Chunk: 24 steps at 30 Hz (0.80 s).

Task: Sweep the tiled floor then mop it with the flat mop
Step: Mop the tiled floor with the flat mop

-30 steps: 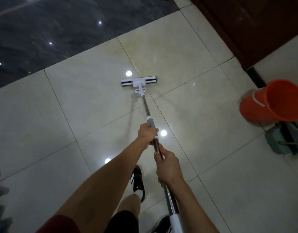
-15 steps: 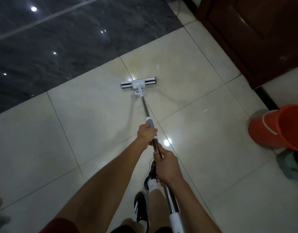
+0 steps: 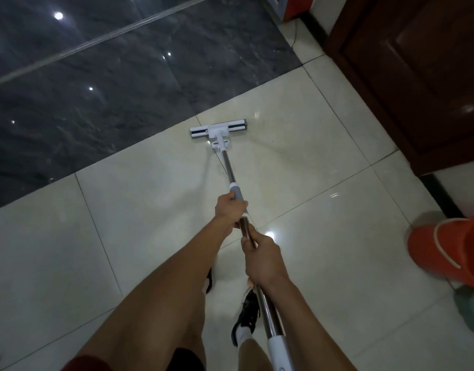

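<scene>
floor [image 3: 324, 263]: cream tiles | on it: mop head [image 3: 218, 129], orange bucket [image 3: 449, 250]

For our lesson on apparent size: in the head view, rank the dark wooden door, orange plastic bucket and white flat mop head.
1. Dark wooden door
2. Orange plastic bucket, partly cut off
3. White flat mop head, farther away, so only apparently smallest

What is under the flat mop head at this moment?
The mop head lies flat on a cream floor tile, just short of the dark marble floor. The tile beneath it is covered, so any dirt or wetness there cannot be seen.
</scene>
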Available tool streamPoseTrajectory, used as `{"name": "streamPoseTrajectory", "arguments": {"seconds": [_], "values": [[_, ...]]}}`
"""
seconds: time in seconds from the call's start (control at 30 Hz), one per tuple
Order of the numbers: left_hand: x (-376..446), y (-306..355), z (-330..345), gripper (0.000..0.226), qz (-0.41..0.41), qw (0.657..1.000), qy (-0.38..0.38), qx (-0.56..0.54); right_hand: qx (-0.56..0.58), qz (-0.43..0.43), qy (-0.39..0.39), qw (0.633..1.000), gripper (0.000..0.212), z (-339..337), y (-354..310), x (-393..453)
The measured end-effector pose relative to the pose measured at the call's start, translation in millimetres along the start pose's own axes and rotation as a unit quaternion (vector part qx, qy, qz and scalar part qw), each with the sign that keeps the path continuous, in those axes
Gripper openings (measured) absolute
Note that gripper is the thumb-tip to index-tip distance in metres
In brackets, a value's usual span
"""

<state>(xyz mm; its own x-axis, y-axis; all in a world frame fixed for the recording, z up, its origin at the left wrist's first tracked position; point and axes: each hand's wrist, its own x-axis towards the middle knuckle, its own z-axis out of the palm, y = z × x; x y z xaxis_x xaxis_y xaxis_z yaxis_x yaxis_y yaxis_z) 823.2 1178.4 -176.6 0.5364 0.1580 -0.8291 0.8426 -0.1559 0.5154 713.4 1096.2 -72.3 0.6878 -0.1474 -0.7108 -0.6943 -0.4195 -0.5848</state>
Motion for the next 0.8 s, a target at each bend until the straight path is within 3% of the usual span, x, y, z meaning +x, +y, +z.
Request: {"name": "streamPoseTrajectory", "arguments": {"seconds": [0.33, 0.5, 0.8], "values": [[124, 142, -60, 0.029, 0.012, 1.000, -0.013, -0.013, 0.015, 0.001, 0.005, 1.000, 0.042, 20, -144, 132], [183, 206, -89, 0.019, 0.034, 0.999, -0.013, -0.025, 0.047, 0.011, -0.001, 0.999, 0.041, 32, -206, 201], [208, 216, -121, 0.022, 0.035, 0.999, -0.030, -0.011, -0.021, 0.001, -0.038, 0.999, 0.044, 56, -232, 217]]}}
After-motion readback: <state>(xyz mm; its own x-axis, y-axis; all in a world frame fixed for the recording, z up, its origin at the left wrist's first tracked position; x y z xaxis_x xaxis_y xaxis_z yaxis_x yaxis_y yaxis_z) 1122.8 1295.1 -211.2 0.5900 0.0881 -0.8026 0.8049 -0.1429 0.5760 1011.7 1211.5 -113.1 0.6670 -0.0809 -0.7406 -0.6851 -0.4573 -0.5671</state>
